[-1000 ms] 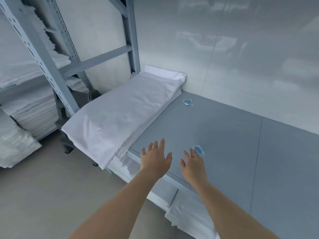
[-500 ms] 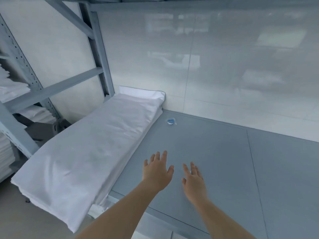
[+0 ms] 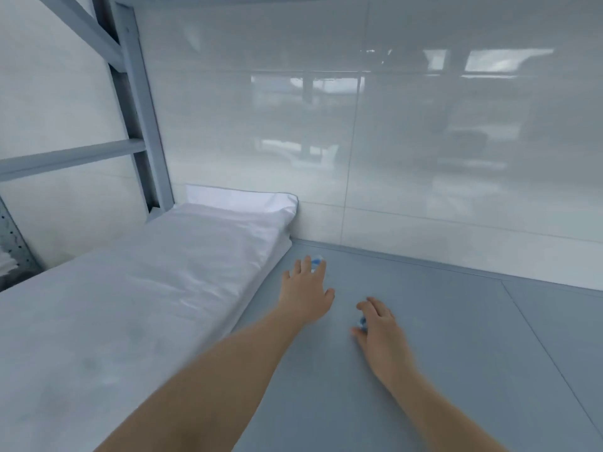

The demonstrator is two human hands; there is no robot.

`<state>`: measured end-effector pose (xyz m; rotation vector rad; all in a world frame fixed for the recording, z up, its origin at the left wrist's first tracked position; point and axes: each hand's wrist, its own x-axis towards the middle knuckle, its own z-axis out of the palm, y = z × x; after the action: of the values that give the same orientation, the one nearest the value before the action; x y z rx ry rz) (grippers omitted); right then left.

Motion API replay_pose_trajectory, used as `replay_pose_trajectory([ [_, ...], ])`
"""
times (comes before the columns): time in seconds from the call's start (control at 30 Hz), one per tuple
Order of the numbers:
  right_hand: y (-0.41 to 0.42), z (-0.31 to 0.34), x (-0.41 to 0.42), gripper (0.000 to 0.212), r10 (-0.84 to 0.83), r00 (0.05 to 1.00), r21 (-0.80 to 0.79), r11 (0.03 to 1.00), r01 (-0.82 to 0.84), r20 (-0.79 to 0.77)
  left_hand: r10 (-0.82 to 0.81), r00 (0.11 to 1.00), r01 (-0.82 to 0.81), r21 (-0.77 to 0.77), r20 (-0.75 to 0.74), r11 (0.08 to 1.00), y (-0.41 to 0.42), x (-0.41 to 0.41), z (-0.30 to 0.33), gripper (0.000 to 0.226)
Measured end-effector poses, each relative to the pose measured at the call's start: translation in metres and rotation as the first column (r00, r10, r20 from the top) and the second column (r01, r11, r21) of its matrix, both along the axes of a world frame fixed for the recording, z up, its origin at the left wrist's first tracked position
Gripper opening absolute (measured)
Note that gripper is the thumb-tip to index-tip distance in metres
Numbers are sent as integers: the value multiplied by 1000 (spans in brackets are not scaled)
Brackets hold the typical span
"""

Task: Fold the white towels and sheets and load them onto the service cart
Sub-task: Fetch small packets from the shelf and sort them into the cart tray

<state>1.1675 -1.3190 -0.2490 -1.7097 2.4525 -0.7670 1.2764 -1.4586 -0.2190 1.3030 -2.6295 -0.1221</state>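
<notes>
A grey table [image 3: 424, 370] carries stacked white sheets [image 3: 146, 288].

Probably a linen storeroom: metal racking [image 3: 137, 102], folded white sheets [image 3: 156, 288].

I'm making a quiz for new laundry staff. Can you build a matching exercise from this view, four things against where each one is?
Things:
1. stack of folded white sheets
2. small blue and white item by the fingertips
3. left hand
4. right hand

Places:
A. holds a small blue object
B. on the left side of the grey flat surface
C. fingers spread, reaching toward the back wall
D. near the white glossy wall, beside the stack's far end

Pairs: 1-B, 2-D, 3-C, 4-A
</notes>
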Motion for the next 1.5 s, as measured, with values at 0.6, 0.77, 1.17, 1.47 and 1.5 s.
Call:
replay_pose_trajectory([
  [0.6, -14, -3, -3, 39, 14, 974, 11, 1000, -12, -225, -166, 986, 166, 6, -28, 986, -26, -11, -14, 40],
  [0.77, 9, 5, 4, 49, 40, 988, 181, 983, -12, -149, -188, 978, 193, 45, -96, 980, 15, 11, -9, 22],
  [1.17, 133, 95, 32, 39, -125, 956, -113, 981, 159, 264, -203, 864, 303, 153, -462, 941, 155, 43, 81, 36],
  [1.47, 247, 198, 43, 25, -209, 914, -308, 895, 322, 349, -265, 792, 403, 146, -551, 903, 262, 31, 175, 33],
  [1.5, 258, 206, 43, 25, -228, 910, -317, 885, 342, 347, -277, 781, 415, 135, -559, 900, 273, 30, 182, 33],
])
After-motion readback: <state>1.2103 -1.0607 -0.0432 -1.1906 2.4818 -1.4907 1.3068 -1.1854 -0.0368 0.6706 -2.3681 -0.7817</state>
